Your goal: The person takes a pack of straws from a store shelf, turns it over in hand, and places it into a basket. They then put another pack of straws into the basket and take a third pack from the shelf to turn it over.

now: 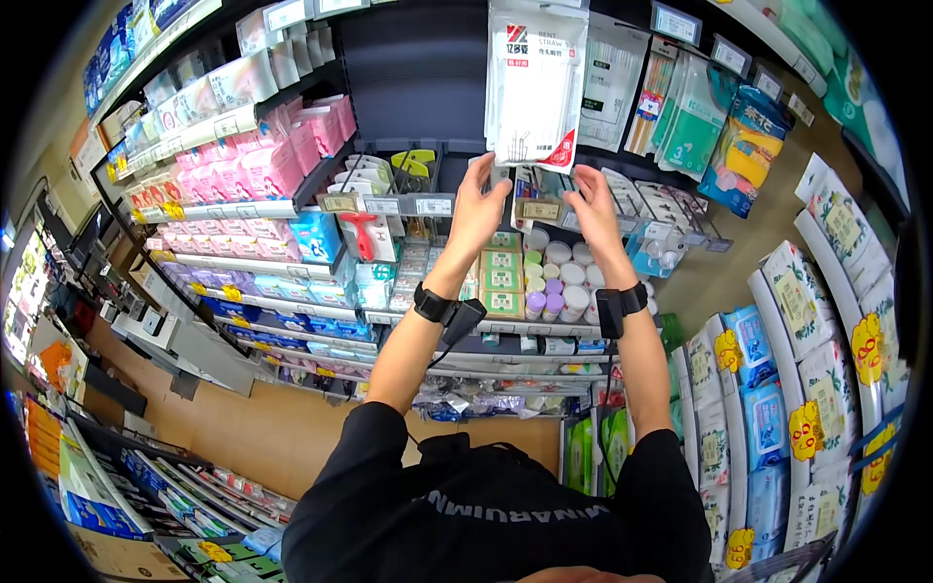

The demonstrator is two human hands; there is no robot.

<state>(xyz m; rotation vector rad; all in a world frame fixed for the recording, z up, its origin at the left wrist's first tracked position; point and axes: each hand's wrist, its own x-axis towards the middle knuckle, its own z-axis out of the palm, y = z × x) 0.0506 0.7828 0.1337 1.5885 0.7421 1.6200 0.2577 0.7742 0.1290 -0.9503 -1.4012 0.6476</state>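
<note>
So this is a shop aisle: a dark display rack (413, 83) dead ahead, tan floor (224, 418) peeking out past its lower left, and more stocked shelving curving up on the right with blue packs (765, 428) and yellow price stickers (806, 430).

The white bent straw packet (536, 92) hangs at the top middle of the rack, printed side facing out, red patch at its bottom right corner. The left hand (476, 212) is just by the packet's lower left corner, the right hand (596, 214) just by the lower right one. Both are half-curled, thumbs a bit off the fingers. Can't tell if any fingertips are actually pinching the plastic. Each wrist has a black strap on it.

Packaging-wise: right beside the packet there's a see-through bag of straws (612, 92), and toward the rack's upper right edge some green packs (688, 117). Below the hands, lidded jars (573, 291) sit in a cluster, white and purple lids, contents hidden, with green-and-tan boxes (501, 277) stacked just left of them. Pink packs (267, 165) fill the shelves off to the left.
</note>
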